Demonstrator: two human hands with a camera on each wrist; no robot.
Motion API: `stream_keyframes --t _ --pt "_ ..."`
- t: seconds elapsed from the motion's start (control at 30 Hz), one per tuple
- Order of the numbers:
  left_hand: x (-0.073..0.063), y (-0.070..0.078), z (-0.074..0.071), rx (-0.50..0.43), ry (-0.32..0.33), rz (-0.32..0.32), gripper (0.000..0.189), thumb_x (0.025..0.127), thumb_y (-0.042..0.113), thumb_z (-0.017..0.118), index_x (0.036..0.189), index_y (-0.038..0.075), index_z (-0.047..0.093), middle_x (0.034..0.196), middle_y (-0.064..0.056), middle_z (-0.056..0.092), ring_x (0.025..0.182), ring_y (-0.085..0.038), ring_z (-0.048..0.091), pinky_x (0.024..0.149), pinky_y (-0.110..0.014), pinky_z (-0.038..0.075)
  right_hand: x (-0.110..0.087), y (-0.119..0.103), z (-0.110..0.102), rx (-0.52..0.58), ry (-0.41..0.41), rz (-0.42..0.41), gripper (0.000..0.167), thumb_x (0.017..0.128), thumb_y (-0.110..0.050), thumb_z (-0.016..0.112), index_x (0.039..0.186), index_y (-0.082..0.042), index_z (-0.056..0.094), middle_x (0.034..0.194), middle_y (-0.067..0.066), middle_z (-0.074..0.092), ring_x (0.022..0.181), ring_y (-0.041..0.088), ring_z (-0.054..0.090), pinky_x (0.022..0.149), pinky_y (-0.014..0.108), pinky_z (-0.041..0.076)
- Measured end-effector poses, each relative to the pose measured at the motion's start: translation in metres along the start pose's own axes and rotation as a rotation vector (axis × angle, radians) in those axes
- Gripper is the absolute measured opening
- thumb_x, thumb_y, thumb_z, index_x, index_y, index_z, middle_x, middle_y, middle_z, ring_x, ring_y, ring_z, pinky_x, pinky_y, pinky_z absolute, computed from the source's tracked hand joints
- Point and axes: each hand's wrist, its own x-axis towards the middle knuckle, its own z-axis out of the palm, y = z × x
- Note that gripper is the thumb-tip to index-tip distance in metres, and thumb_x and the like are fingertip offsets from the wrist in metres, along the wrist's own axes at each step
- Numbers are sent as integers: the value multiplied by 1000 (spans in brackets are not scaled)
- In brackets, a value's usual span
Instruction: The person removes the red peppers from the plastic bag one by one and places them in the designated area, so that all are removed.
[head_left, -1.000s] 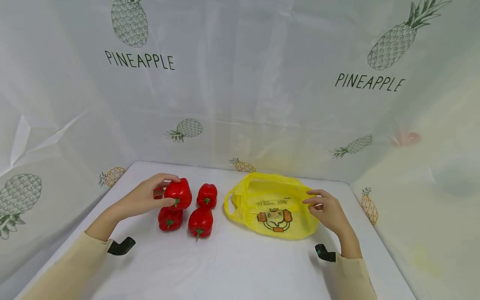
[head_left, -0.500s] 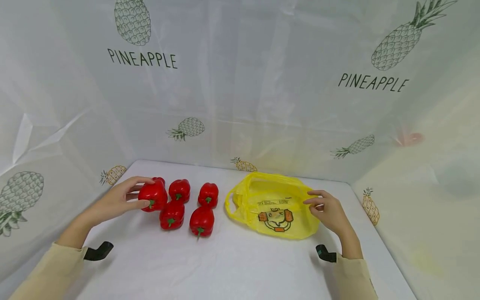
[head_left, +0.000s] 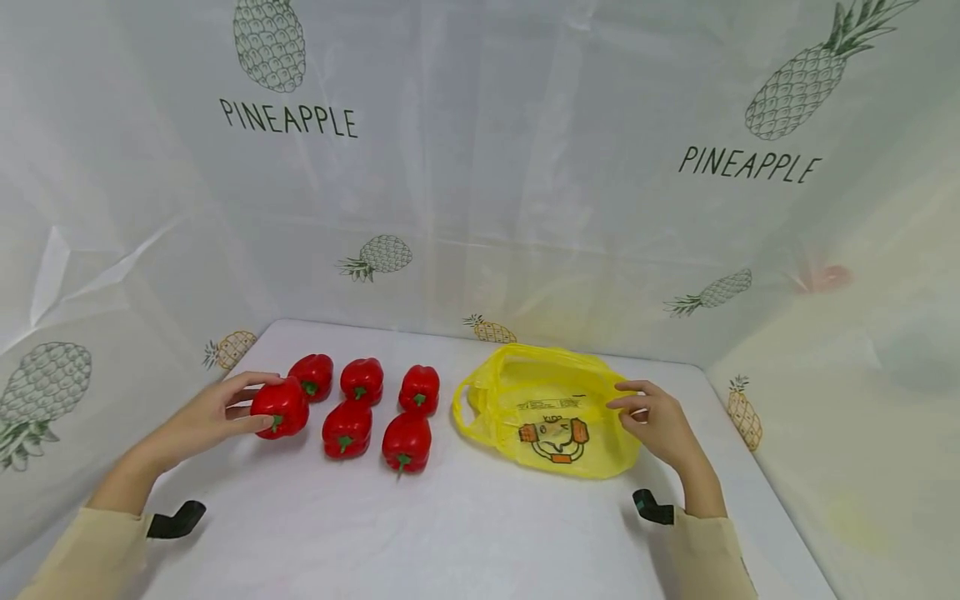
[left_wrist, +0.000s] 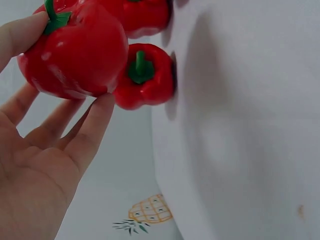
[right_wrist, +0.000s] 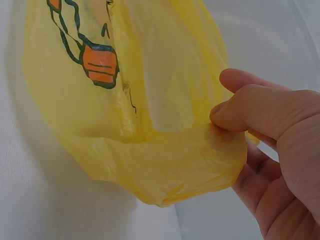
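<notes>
In the head view my left hand (head_left: 201, 425) grips a red bell pepper (head_left: 285, 405) at the left of the group. The thumb lies by the green stem, with fingers on the far side. Whether this pepper (left_wrist: 85, 55) touches the tabletop I cannot tell. Beside it stand several more red peppers in two rows, such as the back-left pepper (head_left: 313, 377) and the front-right pepper (head_left: 407, 440). On the right, my right hand (head_left: 663, 423) pinches the edge of a yellow plastic bag (head_left: 585, 454). Up close, thumb and fingers (right_wrist: 240, 115) hold the bag's film, its mouth spread.
A white-covered table (head_left: 480, 533) carries everything. Behind and at both sides hangs a pale sheet (head_left: 480, 167) printed with pineapples. One bag handle (head_left: 463, 408) loops toward the peppers.
My left hand has carried the pepper leftward from over the others, then down and nearer to me. More peppers behind it now show. The right hand and the bag stay put.
</notes>
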Motion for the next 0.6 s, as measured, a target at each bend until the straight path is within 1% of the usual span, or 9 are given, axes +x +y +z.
stream_keyframes --t 0.13,0.33,0.6 --pt "-1 -8 2 -4 -17 -11 60 100 31 77 153 21 51 151 -18 54 134 -50 56 85 -30 61 0 -1 1 2 2 -5 26 88 12 73 105 -4 83 133 18 67 93 28 71 75 31 64" --pt "1 -19 5 -23 -49 -35 59 100 31 76 153 22 50 155 -18 50 139 -50 51 87 -33 60 0 -1 0 1 -3 -5 26 89 12 73 106 -5 83 134 18 67 94 28 70 75 30 63" --pt "7 -32 9 -6 -56 -28 61 98 31 78 152 23 52 154 -16 52 141 -49 47 88 -34 60 0 0 1 -2 -3 -4 26 88 12 73 105 -6 84 133 17 67 93 27 70 75 29 63"
